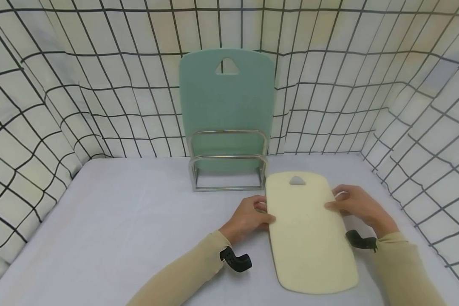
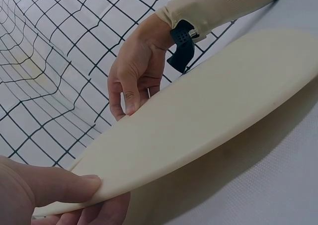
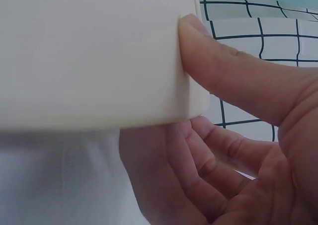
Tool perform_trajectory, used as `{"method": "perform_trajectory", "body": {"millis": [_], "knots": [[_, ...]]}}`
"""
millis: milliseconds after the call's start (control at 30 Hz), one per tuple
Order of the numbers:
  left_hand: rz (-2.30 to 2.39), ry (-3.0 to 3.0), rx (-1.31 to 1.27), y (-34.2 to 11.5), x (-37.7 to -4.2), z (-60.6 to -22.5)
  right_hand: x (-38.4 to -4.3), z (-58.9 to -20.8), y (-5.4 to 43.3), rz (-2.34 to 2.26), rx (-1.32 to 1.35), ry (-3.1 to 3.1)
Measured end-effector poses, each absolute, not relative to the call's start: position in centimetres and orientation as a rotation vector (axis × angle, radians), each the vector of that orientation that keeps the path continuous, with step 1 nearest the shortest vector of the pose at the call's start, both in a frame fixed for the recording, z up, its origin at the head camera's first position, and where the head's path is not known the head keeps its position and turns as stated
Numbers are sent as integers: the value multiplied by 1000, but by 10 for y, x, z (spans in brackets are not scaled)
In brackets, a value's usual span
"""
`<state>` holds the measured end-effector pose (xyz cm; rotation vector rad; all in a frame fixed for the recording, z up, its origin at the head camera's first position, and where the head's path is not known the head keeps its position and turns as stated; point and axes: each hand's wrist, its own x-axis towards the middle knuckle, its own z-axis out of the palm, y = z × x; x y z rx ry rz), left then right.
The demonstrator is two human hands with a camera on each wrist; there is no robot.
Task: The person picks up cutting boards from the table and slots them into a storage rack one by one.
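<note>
A cream cutting board (image 1: pixel 306 238) with a small handle hole is held between both hands at the right of the table. My left hand (image 1: pixel 250 216) pinches its left edge, thumb on top and fingers beneath, as the left wrist view shows. On the opposite edge my right hand (image 1: pixel 355 206) grips it, with the thumb (image 3: pixel 213 61) on the upper face and the fingers below. In the left wrist view the board (image 2: pixel 198 111) is raised off the cloth along its near edge, with a shadow underneath.
A green cutting board (image 1: pixel 227 102) stands upright in a metal wire rack (image 1: pixel 229 188) at the back middle, just left of the cream board's far end. White cloth (image 1: pixel 111 221) covers the table. Grid-patterned curtains (image 1: pixel 137 97) enclose the back and sides.
</note>
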<state>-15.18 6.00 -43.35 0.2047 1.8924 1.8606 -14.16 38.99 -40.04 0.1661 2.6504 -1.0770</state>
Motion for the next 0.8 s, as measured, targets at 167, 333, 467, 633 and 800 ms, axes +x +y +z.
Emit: {"method": "perform_trajectory", "body": {"millis": [167, 333, 467, 633, 800], "knots": [[1871, 1880, 204, 59, -152, -435, -143, -401, 387, -1059, 179, 2642], [1869, 1884, 211, 57, -151, -435, -144, -400, 386, -1052, 183, 2640], [1870, 1884, 219, 56, -150, -434, -143, -399, 386, -1061, 172, 2640], [1853, 1891, 230, 55, -149, -431, -141, -396, 388, -1064, 152, 2651], [1850, 1905, 251, 56, -149, -428, -140, -391, 388, -1064, 145, 2662]]}}
